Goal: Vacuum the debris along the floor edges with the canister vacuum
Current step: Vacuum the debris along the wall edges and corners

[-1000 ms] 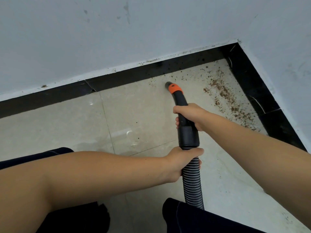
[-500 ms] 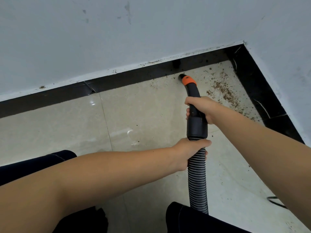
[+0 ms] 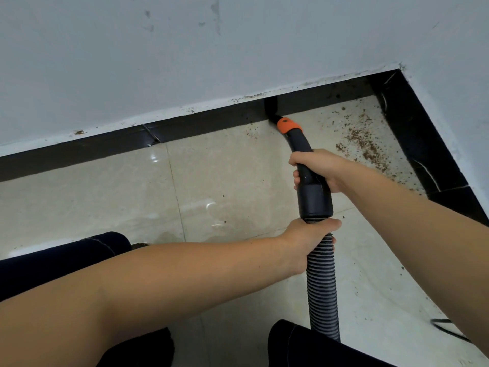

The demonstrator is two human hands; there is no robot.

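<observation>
A black vacuum handle tube (image 3: 315,200) with an orange collar (image 3: 288,125) curves toward the floor edge, its tip touching the black baseboard (image 3: 211,120). My right hand (image 3: 316,168) grips the curved tube just above the thick cuff. My left hand (image 3: 304,242) grips the ribbed grey hose (image 3: 322,295) right below that cuff. Brown debris (image 3: 362,144) lies scattered on the cream floor tiles (image 3: 225,181) toward the corner on the right. The canister itself is out of view.
Two grey-white walls meet at a corner (image 3: 399,68) at the upper right, both lined with black baseboard. My dark-trousered knees (image 3: 60,252) sit low at the left and bottom. A thin black cord (image 3: 447,328) lies on the floor at the lower right.
The nozzle has moved forward and right, from open tile up to the baseboard. Both hands have kept their grip and travelled with it.
</observation>
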